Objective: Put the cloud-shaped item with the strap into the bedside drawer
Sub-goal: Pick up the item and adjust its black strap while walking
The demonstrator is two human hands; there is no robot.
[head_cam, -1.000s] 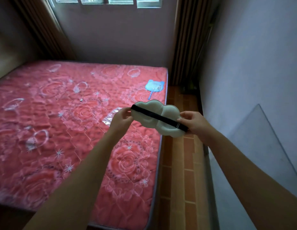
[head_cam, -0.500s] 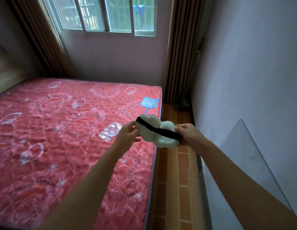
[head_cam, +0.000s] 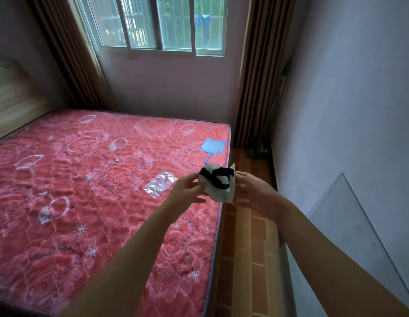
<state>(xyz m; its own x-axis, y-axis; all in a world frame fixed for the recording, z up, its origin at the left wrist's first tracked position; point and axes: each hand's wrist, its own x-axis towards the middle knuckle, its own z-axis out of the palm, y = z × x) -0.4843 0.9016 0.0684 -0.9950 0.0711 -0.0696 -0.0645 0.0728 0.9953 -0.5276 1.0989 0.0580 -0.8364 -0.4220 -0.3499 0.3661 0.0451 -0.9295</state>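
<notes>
The cloud-shaped item is pale and soft, with a black strap across it. It is folded in half between my two hands, above the right edge of the bed. My left hand pinches its left side. My right hand presses against its right side with fingers spread. No bedside drawer shows in this view.
A red quilted mattress fills the left. On it lie a blue cat-shaped fan and a clear plastic bag. A narrow tiled floor strip runs between bed and right wall. A glass pane leans on that wall. Curtains flank the window.
The cloud item was stretched flat between my hands; it is now folded together, with my hands closer. The view has tilted up, showing more of the window.
</notes>
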